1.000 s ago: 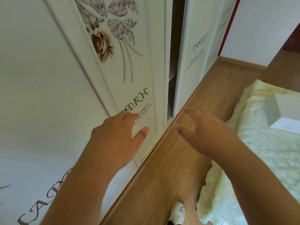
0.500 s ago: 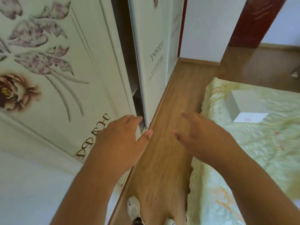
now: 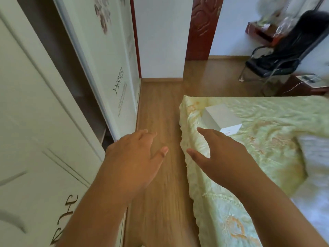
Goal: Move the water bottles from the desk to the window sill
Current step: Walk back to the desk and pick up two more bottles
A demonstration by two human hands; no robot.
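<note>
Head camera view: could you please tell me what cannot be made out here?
- Water bottles, desk, window sill: none identifiable in the head view.
- Far corner: blurred clutter, unreadable.
- Wardrobe interior: dark behind its sliding door.
- White box: label too small; right hand overlaps its corner.
- Left hand: palm faces away.

The floor [image 3: 160,107] is wood-look plank, smooth with a faint sheen. On the left, the wardrobe doors [image 3: 114,68] look like smooth, matt white panel printed with flowers and lettering. On the right, the bedspread [image 3: 267,139] is pale green cloth, crinkled and slightly shiny. A white box [image 3: 220,116] on it looks like matt card. The far door [image 3: 203,27] is dark red carved wood, glossy.
</note>
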